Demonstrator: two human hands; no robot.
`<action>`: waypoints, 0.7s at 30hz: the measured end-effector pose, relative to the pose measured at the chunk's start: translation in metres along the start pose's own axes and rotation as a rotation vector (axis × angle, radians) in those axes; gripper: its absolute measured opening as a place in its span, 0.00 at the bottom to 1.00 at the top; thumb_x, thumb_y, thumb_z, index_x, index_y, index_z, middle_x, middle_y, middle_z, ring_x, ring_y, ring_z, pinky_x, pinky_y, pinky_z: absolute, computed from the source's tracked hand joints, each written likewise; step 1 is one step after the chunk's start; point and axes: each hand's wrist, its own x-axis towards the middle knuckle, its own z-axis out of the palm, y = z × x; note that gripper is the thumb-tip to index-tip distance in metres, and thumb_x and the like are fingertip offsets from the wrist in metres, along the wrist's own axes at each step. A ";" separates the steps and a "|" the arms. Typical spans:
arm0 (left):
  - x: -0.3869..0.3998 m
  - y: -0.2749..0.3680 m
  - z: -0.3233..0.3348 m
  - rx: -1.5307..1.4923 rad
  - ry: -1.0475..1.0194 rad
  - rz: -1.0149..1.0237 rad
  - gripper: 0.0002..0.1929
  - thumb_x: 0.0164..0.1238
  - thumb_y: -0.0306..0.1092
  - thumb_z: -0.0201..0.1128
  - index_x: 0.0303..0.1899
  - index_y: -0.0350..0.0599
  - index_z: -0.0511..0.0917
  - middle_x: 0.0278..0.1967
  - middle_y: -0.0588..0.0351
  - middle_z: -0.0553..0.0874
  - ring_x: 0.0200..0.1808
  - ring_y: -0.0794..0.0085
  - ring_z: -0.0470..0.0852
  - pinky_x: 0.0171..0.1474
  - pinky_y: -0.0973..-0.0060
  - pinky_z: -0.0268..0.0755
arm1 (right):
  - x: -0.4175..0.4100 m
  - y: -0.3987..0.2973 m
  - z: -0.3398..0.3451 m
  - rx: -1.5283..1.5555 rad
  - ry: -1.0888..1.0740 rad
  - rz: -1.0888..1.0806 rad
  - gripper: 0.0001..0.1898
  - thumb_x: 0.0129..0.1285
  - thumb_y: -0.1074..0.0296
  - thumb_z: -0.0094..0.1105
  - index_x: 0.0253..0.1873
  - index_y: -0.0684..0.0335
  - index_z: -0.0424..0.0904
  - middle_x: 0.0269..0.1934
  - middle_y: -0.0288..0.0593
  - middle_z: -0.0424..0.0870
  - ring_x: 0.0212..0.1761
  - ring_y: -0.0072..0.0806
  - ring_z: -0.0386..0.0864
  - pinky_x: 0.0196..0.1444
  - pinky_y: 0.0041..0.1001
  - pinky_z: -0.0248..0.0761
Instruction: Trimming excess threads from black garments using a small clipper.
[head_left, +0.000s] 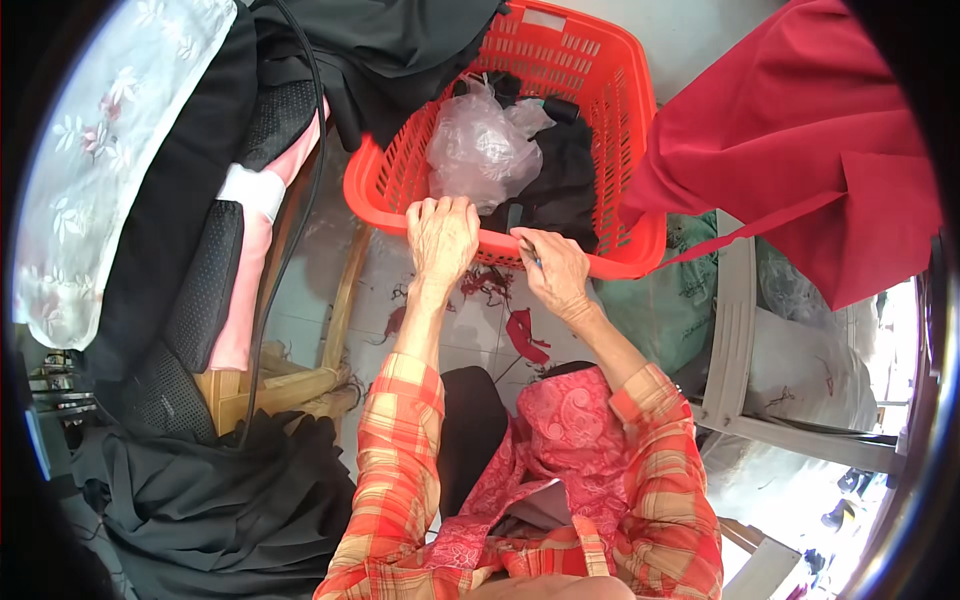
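Observation:
Both hands are on the near rim of a red plastic laundry basket (622, 150) with slotted walls. My left hand (444, 236) curls over the rim, knuckles up. To its right, my right hand (556, 271) grips the same rim. A small dark object with a bit of blue shows under the right hand's fingers; I cannot tell what it is. Inside the basket lies a crumpled clear plastic bag (484, 150) on black fabric (566, 176). A black thread spool (561, 109) sits beside the bag.
Red cloth (780, 142) hangs at the right, its strip touching the basket's corner. Black cloth (390, 52) drapes against the basket's far left side. A black cable (306, 172) runs down past a wooden frame (345, 292). Red scraps (523, 335) and threads litter the tiled floor.

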 end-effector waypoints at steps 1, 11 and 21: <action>0.001 0.000 0.001 0.001 -0.006 0.005 0.11 0.62 0.37 0.52 0.39 0.45 0.79 0.33 0.57 0.82 0.42 0.66 0.76 0.53 0.67 0.59 | 0.003 0.002 -0.002 0.015 -0.070 0.089 0.12 0.53 0.69 0.54 0.44 0.61 0.75 0.32 0.40 0.80 0.34 0.33 0.78 0.39 0.31 0.69; 0.005 0.003 -0.010 -0.021 0.004 0.067 0.10 0.64 0.34 0.51 0.42 0.43 0.77 0.39 0.56 0.80 0.46 0.66 0.74 0.54 0.66 0.58 | 0.195 0.080 -0.002 1.253 0.081 0.622 0.16 0.65 0.60 0.45 0.47 0.67 0.74 0.37 0.42 0.82 0.28 0.24 0.79 0.25 0.18 0.68; 0.011 0.010 -0.020 0.011 -0.106 -0.010 0.10 0.61 0.32 0.51 0.41 0.43 0.77 0.40 0.55 0.79 0.49 0.64 0.74 0.54 0.67 0.58 | 0.318 0.127 0.050 1.329 0.261 0.514 0.22 0.60 0.62 0.52 0.56 0.68 0.68 0.52 0.50 0.75 0.34 0.32 0.83 0.13 0.17 0.56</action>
